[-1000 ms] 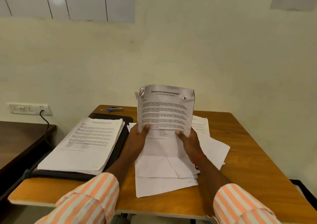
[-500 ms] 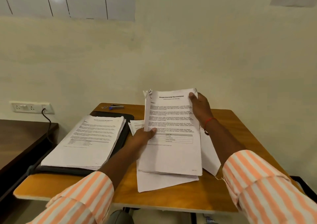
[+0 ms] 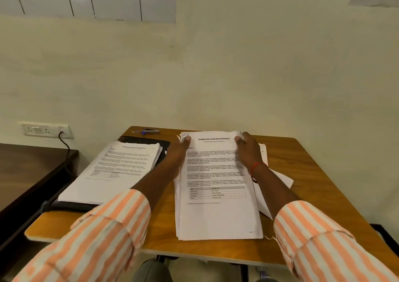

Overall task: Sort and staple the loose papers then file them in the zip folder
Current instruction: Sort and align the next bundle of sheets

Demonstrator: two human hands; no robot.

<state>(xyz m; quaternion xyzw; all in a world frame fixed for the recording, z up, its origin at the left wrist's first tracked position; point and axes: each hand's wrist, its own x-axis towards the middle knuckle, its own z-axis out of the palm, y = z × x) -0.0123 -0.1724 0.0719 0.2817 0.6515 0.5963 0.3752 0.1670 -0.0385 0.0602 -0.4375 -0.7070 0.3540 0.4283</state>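
Observation:
A set of printed pages headed "Sample Internship Documentation" (image 3: 218, 212) lies flat on the wooden table (image 3: 302, 191), on top of other loose sheets. My left hand (image 3: 178, 152) grips its top left corner and my right hand (image 3: 248, 150) grips its top right corner. A second thick stack of printed papers (image 3: 116, 171) rests on the open black zip folder (image 3: 151, 140) at the left. A small stapler with a blue end (image 3: 150, 132) lies at the table's far edge, beyond the folder.
More loose white sheets (image 3: 280, 180) stick out to the right from under the held set. A dark side table (image 3: 28, 169) stands at the left below a wall socket with a black cable (image 3: 62, 137). The wall is close behind the table.
The set of pages went from upright in both hands to flat on the loose sheets. Both hands moved up from its lower edge to its two top corners.

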